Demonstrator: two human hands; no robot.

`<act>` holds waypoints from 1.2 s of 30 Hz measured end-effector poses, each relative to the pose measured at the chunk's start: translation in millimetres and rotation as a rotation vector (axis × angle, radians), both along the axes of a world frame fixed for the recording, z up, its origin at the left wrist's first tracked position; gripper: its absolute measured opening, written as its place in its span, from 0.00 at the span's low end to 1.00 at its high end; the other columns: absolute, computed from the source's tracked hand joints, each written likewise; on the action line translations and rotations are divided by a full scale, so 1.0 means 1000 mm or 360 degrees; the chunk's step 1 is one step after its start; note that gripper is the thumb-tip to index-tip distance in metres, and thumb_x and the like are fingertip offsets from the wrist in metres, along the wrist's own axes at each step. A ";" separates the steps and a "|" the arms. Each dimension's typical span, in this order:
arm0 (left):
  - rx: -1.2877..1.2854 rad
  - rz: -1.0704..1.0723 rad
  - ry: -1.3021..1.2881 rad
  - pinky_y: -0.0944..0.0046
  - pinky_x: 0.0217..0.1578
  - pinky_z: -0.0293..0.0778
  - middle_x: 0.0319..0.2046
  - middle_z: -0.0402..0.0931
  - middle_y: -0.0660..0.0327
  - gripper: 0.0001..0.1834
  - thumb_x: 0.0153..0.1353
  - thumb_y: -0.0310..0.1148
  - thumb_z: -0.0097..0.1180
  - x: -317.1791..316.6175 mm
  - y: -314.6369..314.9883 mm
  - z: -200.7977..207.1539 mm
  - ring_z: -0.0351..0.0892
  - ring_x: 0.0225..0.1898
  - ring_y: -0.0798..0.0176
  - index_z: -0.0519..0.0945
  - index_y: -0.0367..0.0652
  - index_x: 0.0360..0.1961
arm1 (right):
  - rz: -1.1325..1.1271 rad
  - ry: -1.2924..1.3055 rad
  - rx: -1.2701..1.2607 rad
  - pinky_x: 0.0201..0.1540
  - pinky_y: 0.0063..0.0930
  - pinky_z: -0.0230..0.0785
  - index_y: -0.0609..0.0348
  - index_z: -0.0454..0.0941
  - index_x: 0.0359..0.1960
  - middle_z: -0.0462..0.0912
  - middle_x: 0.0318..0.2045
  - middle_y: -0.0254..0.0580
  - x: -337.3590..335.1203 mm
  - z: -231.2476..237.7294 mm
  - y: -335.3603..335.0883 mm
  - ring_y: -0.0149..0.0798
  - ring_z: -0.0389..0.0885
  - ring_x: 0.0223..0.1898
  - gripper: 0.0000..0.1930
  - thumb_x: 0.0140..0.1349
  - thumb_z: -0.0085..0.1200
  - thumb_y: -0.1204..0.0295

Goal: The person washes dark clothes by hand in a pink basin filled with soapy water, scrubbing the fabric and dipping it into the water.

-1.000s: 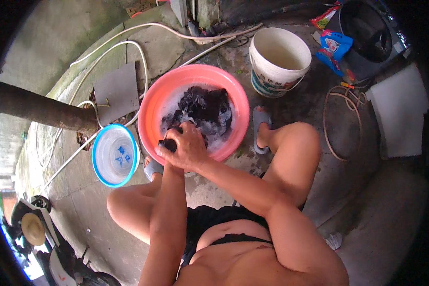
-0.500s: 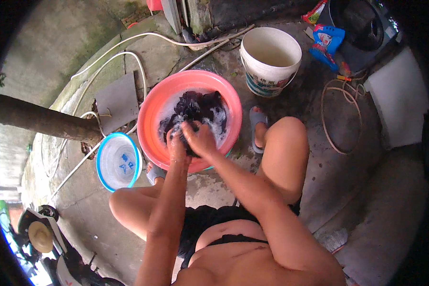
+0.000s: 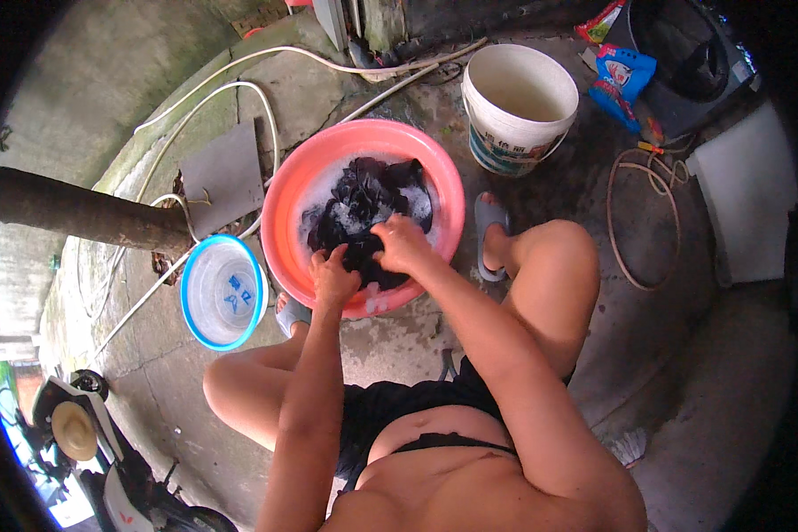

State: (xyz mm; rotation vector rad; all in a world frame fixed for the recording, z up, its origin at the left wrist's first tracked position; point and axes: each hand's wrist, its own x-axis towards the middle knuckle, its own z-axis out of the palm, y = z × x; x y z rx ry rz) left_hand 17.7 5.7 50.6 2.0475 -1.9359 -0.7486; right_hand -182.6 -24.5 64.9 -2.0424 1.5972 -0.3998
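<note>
Wet black clothing (image 3: 368, 191) lies bunched in soapy water inside a pink plastic basin (image 3: 452, 199) in front of me. At the basin's near left side, my left hand (image 3: 334, 277) has its fingers curled onto a near fold of the black cloth. My right hand (image 3: 401, 244) grips the same cloth from the right, fingers bent and thumb side toward the left hand. A dark stretch of fabric spans the gap between the hands. White suds surround the clothing and some foam clings to the near rim. The fingertips are partly hidden in the cloth.
A translucent basin with a blue rim (image 3: 189, 306) stands left of the pink one. Beyond it to the right is a white bucket (image 3: 514, 137). A pale hose (image 3: 266, 97) loops behind, and a blue packet (image 3: 625, 80) lies by a black tub (image 3: 727, 66).
My hands were close together, squeezing bunched cloth; now they are apart, with the cloth spread between them. The right hand has moved right and up. The view has shifted slightly.
</note>
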 end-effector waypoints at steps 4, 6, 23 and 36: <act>0.0178 0.0152 0.0133 0.44 0.66 0.67 0.67 0.65 0.37 0.44 0.52 0.43 0.66 0.017 -0.001 -0.008 0.69 0.65 0.33 0.67 0.59 0.73 | -0.0209 0.0608 0.0238 0.62 0.52 0.71 0.46 0.74 0.64 0.70 0.65 0.52 0.027 0.011 0.021 0.57 0.73 0.63 0.39 0.50 0.73 0.50; 0.0464 0.0422 0.0665 0.43 0.66 0.67 0.69 0.64 0.42 0.48 0.57 0.49 0.66 0.007 0.001 -0.003 0.70 0.65 0.37 0.58 0.59 0.77 | -0.0267 0.0648 0.0489 0.60 0.49 0.74 0.46 0.71 0.65 0.67 0.69 0.53 0.026 0.010 0.014 0.58 0.73 0.64 0.38 0.52 0.71 0.53; 0.0929 0.0712 0.3187 0.54 0.49 0.78 0.41 0.83 0.58 0.22 0.71 0.55 0.51 0.014 -0.008 -0.029 0.81 0.43 0.56 0.81 0.45 0.44 | 0.0110 -0.0692 -0.0838 0.33 0.41 0.76 0.52 0.79 0.22 0.80 0.26 0.39 0.077 0.101 0.047 0.45 0.82 0.31 0.14 0.52 0.68 0.59; 0.0313 0.0362 0.0617 0.56 0.45 0.80 0.35 0.87 0.49 0.30 0.57 0.55 0.67 -0.012 -0.009 0.090 0.87 0.40 0.53 0.87 0.33 0.41 | -0.0440 0.0585 -0.0545 0.49 0.52 0.77 0.54 0.88 0.37 0.86 0.38 0.52 -0.005 0.016 -0.011 0.57 0.84 0.44 0.17 0.65 0.56 0.55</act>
